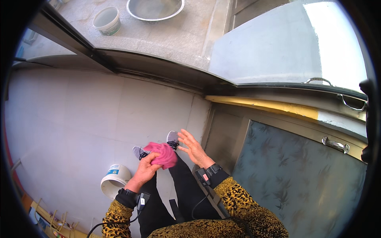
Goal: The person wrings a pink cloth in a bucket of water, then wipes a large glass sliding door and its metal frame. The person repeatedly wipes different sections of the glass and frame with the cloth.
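A crumpled pink cloth [163, 155] is bunched in my left hand [146, 169], whose fingers and thumb are closed around its near side. My right hand [193, 148] is raised just right of the cloth, apart from it, with its fingers spread and nothing in them. Below the hands are my two grey shoes with black laces, partly covered by the cloth. On the floor left of my left forearm stands a white plastic bucket [115, 178] with a blue label; the forearm hides part of its rim, and its bottom is not visible.
Ahead, a dark metal-framed glass panel [166, 67] separates the pale tiled floor [89, 113] from paving with another bucket [107, 22] and a wide metal basin [154, 9]. To my right is a door [285, 172] with leaf-patterned glass and a metal handle [335, 145].
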`<state>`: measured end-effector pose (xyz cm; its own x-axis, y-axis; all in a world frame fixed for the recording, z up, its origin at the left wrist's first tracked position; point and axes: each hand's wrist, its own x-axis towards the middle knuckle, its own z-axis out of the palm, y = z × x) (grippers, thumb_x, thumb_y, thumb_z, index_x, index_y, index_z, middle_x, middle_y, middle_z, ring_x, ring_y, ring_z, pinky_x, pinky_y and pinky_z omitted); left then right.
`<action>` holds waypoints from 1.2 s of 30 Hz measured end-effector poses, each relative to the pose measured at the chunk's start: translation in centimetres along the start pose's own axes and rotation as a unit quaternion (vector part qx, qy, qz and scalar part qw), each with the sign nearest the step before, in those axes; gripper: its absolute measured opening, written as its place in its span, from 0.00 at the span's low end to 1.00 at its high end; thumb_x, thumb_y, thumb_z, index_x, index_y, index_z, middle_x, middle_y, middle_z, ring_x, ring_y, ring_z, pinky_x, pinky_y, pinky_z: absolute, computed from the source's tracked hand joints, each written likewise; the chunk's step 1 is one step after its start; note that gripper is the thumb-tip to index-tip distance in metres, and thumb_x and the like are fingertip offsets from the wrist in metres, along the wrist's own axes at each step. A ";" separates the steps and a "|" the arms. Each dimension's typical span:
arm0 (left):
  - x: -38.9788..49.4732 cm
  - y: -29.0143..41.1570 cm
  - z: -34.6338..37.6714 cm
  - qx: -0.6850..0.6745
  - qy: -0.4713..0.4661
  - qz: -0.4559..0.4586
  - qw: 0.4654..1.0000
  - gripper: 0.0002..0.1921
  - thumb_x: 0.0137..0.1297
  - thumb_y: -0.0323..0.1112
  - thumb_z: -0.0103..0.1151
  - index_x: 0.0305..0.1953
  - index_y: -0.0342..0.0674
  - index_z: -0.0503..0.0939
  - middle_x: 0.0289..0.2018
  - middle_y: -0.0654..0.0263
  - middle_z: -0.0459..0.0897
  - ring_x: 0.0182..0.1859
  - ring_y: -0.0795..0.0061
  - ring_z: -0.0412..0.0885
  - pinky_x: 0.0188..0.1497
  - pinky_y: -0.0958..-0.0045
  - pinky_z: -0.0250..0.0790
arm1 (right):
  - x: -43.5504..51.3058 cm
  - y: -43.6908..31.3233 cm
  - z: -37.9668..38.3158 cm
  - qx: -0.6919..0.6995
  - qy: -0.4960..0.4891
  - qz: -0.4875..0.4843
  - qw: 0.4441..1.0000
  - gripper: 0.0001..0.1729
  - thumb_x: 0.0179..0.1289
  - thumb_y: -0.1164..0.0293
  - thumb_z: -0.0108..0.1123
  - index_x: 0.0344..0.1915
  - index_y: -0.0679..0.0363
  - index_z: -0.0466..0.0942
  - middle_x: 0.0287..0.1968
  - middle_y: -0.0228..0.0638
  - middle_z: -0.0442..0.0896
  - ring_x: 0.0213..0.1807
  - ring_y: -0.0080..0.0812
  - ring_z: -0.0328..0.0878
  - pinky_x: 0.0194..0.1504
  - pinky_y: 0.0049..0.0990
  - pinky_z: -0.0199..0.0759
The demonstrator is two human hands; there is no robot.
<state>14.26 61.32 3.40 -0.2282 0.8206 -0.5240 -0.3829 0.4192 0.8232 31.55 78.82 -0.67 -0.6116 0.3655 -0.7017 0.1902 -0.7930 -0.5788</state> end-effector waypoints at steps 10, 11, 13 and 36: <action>5.1 1.5 1.7 0.193 -0.007 0.174 0.966 0.25 0.58 0.26 0.61 0.59 0.42 0.75 0.61 0.55 0.68 0.62 0.61 0.68 0.61 0.65 0.65 | -1.7 -0.5 1.7 0.272 -0.184 0.086 0.941 0.42 0.60 0.64 0.67 0.71 0.56 0.58 0.63 0.41 0.71 0.61 0.37 0.74 0.62 0.39 0.70; 5.5 1.1 1.3 0.234 -0.002 0.191 0.953 0.27 0.57 0.26 0.62 0.61 0.44 0.74 0.61 0.56 0.68 0.62 0.62 0.68 0.61 0.65 0.66 | -1.6 -1.0 1.5 0.231 -0.161 0.064 0.957 0.39 0.60 0.66 0.67 0.69 0.58 0.60 0.61 0.41 0.73 0.60 0.37 0.74 0.62 0.38 0.70; 5.5 0.1 -0.5 0.157 0.019 0.138 0.978 0.30 0.58 0.26 0.62 0.64 0.45 0.71 0.61 0.57 0.68 0.63 0.63 0.68 0.57 0.68 0.69 | -1.4 -2.4 0.7 0.145 -0.093 0.043 0.984 0.34 0.59 0.70 0.65 0.65 0.61 0.65 0.57 0.40 0.77 0.59 0.36 0.76 0.61 0.36 0.71; 16.3 -15.1 -9.9 0.007 0.122 0.012 0.992 0.19 0.66 0.29 0.57 0.57 0.32 0.72 0.41 0.63 0.81 0.40 0.77 0.80 0.39 0.76 0.72 | -3.4 -25.8 -18.7 -0.690 0.557 -0.463 0.000 0.29 0.43 0.78 0.70 0.50 0.66 0.76 0.67 0.50 0.66 0.69 0.61 0.60 0.70 0.49 0.58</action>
<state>7.42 64.47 -19.70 -0.4474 0.7129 -0.5400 -0.3618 0.4079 0.8383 43.08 107.14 8.81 -0.6068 0.2803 0.7438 0.7933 0.2714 0.5450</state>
